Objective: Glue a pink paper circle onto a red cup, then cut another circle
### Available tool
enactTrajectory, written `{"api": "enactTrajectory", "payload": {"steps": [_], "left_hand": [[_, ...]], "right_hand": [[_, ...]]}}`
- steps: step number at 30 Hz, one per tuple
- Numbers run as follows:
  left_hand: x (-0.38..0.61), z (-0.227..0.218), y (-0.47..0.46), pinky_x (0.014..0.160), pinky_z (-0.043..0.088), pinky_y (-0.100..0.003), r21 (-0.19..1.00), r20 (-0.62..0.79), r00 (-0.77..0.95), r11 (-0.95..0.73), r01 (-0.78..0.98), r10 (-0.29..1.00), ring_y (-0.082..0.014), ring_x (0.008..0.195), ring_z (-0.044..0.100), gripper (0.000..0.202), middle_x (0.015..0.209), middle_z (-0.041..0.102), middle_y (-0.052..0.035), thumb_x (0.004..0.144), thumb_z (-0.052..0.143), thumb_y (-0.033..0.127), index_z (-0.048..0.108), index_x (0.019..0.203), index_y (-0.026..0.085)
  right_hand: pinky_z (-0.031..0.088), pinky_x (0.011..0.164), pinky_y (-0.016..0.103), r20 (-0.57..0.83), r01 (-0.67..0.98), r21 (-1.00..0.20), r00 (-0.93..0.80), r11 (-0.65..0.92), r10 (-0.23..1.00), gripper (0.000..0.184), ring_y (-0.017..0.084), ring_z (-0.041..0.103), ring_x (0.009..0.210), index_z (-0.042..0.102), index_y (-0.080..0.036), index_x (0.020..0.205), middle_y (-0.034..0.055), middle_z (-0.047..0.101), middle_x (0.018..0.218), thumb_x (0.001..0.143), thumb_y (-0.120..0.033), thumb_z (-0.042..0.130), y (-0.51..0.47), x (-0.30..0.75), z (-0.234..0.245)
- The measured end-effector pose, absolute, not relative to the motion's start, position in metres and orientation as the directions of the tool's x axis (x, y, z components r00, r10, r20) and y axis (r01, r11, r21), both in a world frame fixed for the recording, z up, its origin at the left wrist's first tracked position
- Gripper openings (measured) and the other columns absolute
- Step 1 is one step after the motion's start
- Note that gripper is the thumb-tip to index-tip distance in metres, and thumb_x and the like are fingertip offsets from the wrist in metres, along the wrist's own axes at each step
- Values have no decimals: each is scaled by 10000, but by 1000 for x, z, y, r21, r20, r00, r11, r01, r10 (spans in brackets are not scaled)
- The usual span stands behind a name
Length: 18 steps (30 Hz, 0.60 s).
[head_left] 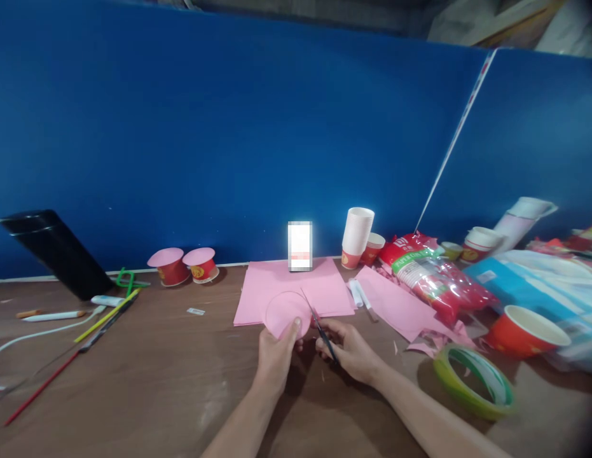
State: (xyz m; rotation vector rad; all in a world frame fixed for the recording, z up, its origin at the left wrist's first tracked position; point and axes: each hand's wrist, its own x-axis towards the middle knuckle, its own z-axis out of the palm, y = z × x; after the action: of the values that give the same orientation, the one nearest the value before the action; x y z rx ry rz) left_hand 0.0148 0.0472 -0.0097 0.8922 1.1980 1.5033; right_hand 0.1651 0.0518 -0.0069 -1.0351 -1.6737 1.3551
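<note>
Between the thumb and fingers of my left hand (275, 362) is a round piece of pink paper (282, 312), held above the front edge of a pink paper stack (262, 286). My right hand (350, 351) grips a pair of scissors (324, 334) by its dark handles. The blades point up and away, along the right side of the pink disc; whether they touch its edge I cannot tell. Behind the disc, a bright, blurred-out rectangle (300, 247) stands at the back of the stack.
Two red paper cups (170, 273) with pink tops stand left, near a black cylinder (61, 254) and pens. To the right are stacked white cups (357, 232), a red plastic bag (419, 273), pink scraps (395, 305), an orange-red cup (519, 340) and a tape roll (448, 378).
</note>
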Motion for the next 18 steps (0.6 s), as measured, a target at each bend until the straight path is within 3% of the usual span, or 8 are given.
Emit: {"api": "enactTrajectory", "payload": {"steps": [18], "left_hand": [[16,-10,47,418,400,-214,968,-45,-239,-17,-250,970,-100,420,486,276,466,555,-13,620,649,340,619,655,68]], "right_hand": [[372,491,203,6,86,-995,-416,46,910,398,92,490,550,517,-132,1067,10,562,682,741,-355,569,51,166,-1]]}}
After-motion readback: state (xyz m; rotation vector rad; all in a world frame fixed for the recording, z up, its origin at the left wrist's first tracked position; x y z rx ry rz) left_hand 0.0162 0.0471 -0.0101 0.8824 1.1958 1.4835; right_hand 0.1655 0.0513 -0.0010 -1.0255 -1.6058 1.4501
